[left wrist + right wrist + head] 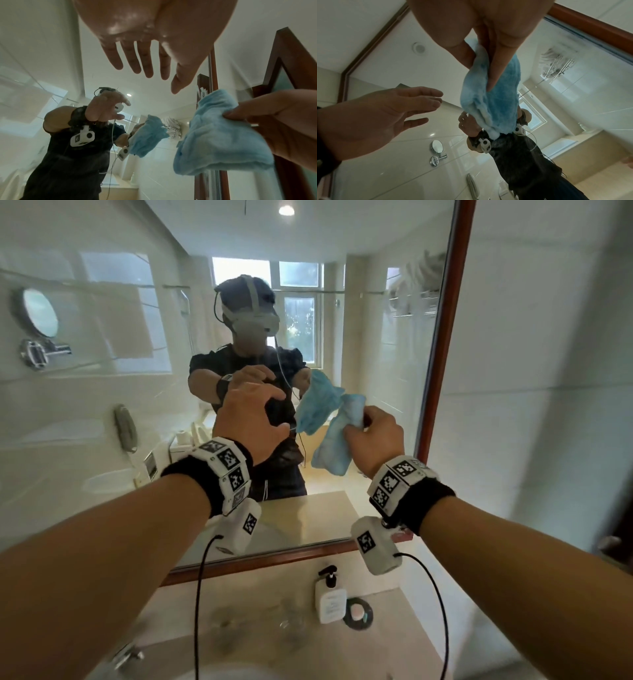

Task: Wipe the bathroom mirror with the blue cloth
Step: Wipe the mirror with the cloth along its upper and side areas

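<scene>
A large wood-framed bathroom mirror (102,405) fills the wall ahead and reflects me. My right hand (371,436) pinches the bunched blue cloth (337,440) between thumb and fingers, holding it up close to the glass near the right frame. The blue cloth (217,135) hangs below the pinch, and the cloth (489,97) shows the same way from the right wrist. My left hand (250,419) hovers to the left of the cloth with fingers spread and holds nothing; the left hand (147,63) is plainly empty, apart from the cloth.
The mirror's brown frame (445,337) runs down the right, with a tiled wall beyond. On the stone counter (239,611) below stand a white pump bottle (330,597) and a round dish (358,611). A tap (128,655) and basin sit at the bottom left.
</scene>
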Motion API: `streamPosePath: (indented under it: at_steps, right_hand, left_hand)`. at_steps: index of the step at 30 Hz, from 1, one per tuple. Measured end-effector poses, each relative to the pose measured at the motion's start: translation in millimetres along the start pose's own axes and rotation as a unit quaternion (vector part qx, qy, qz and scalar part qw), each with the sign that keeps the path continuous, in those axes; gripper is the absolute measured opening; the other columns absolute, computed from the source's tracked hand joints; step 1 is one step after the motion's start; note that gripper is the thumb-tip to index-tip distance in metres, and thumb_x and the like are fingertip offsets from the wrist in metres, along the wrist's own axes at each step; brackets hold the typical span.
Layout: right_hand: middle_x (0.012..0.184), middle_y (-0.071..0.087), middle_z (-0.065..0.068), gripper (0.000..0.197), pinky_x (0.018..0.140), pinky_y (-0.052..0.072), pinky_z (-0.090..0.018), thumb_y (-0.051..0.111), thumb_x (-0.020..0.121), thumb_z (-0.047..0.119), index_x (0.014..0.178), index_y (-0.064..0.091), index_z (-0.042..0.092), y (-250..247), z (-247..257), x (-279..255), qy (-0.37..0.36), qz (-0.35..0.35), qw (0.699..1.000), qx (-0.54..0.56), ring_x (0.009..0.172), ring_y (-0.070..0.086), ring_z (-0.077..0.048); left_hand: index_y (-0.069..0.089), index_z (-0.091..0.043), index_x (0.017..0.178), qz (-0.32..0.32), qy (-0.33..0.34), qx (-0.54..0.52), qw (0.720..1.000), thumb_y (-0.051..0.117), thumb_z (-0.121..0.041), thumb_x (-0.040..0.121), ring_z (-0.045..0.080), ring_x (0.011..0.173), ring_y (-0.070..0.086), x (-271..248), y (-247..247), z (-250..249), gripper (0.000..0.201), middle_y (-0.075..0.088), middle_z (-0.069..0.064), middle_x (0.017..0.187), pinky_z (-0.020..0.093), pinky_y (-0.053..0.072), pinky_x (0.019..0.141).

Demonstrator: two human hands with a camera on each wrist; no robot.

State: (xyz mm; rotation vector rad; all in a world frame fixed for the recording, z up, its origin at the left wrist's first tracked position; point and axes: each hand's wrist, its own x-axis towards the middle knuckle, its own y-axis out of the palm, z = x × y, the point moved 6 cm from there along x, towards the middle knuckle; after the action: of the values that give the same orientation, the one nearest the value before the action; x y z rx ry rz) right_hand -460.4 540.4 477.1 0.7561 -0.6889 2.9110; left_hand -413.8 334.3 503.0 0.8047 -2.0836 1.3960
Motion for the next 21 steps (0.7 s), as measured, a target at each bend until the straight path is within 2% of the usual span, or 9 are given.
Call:
streamPosePath:
  at_steps: [2, 4, 6, 9, 12, 14, 17, 21]
  right_hand:
    - [0.092, 0.066, -0.007, 0.018, 0.069, 0.05, -0.031, 0.052, 0.088, 0.016, 0.101, 0.063, 0.01, -11, -2, 12, -0.014, -0.011, 1.0, 0.006, 0.083, 0.061, -0.024]
    - [0.087, 0.063, -0.004, 0.016, 0.064, 0.039, -0.023, 0.053, 0.088, 0.015, 0.1, 0.062, 0.009, -21, -1, 22, -0.024, -0.023, 0.999, 0.004, 0.078, 0.057, -0.02]
    - [0.086, 0.062, -0.003, 0.016, 0.059, 0.035, -0.021, 0.053, 0.088, 0.015, 0.1, 0.062, 0.009, -30, 1, 31, -0.026, -0.036, 0.999, 0.008, 0.077, 0.056, -0.019]
    - [0.087, 0.064, -0.004, 0.016, 0.054, 0.036, -0.019, 0.054, 0.088, 0.016, 0.1, 0.063, 0.01, -40, 9, 44, -0.029, -0.049, 0.998, 0.008, 0.078, 0.058, -0.019]
    - [0.091, 0.066, -0.004, 0.019, 0.063, 0.04, -0.021, 0.057, 0.087, 0.018, 0.103, 0.064, 0.01, -49, 18, 53, -0.021, -0.077, 0.997, 0.008, 0.082, 0.061, -0.02]
    - [0.095, 0.067, -0.004, 0.021, 0.07, 0.042, -0.023, 0.058, 0.087, 0.02, 0.105, 0.063, 0.011, -54, 23, 57, -0.023, -0.098, 0.995, 0.0, 0.086, 0.062, -0.021]
    - [0.094, 0.066, -0.002, 0.023, 0.071, 0.041, -0.023, 0.06, 0.086, 0.026, 0.104, 0.062, 0.013, -63, 27, 61, -0.029, -0.137, 0.99, -0.011, 0.084, 0.059, -0.019]
    - [0.095, 0.061, -0.001, 0.028, 0.071, 0.039, -0.024, 0.06, 0.085, 0.032, 0.105, 0.059, 0.013, -80, 27, 73, -0.013, -0.172, 0.985, -0.023, 0.082, 0.053, -0.016]
  left_hand:
    - [0.063, -0.03, 0.115, 0.002, 0.005, 0.015, 1.0, 0.079, -0.039, 0.066, 0.018, 0.115, 0.054, 8, 5, -12, 0.052, 0.059, -0.008, 0.124, 0.042, 0.052, 0.093]
    - [0.063, -0.029, 0.117, 0.01, 0.0, 0.029, 1.0, 0.08, -0.036, 0.069, 0.019, 0.116, 0.053, 15, 8, -22, 0.051, 0.058, -0.007, 0.127, 0.043, 0.051, 0.093]
    - [0.062, -0.031, 0.115, 0.02, -0.001, 0.025, 0.999, 0.08, -0.036, 0.07, 0.019, 0.117, 0.053, 23, 10, -30, 0.049, 0.056, -0.008, 0.127, 0.043, 0.05, 0.094]
    - [0.059, -0.035, 0.111, 0.024, 0.01, 0.02, 0.999, 0.077, -0.043, 0.069, 0.018, 0.117, 0.053, 33, 8, -38, 0.047, 0.054, -0.01, 0.127, 0.043, 0.048, 0.097]
    - [0.059, -0.034, 0.116, 0.014, 0.033, 0.08, 0.996, 0.073, -0.05, 0.071, 0.021, 0.121, 0.05, 41, 0, -47, 0.049, 0.056, -0.007, 0.129, 0.043, 0.041, 0.102]
    - [0.061, -0.032, 0.114, 0.007, 0.051, 0.08, 0.995, 0.068, -0.054, 0.071, 0.023, 0.121, 0.048, 48, -4, -51, 0.049, 0.058, -0.006, 0.126, 0.044, 0.04, 0.102]
    - [0.058, -0.034, 0.111, 0.015, 0.084, 0.073, 0.994, 0.053, -0.066, 0.064, 0.021, 0.116, 0.055, 63, 5, -53, 0.056, 0.062, -0.007, 0.119, 0.047, 0.038, 0.105]
    - [0.049, -0.039, 0.114, 0.027, 0.091, 0.028, 0.995, 0.06, -0.063, 0.06, 0.02, 0.107, 0.063, 77, 14, -62, 0.06, 0.06, -0.008, 0.121, 0.049, 0.048, 0.095]
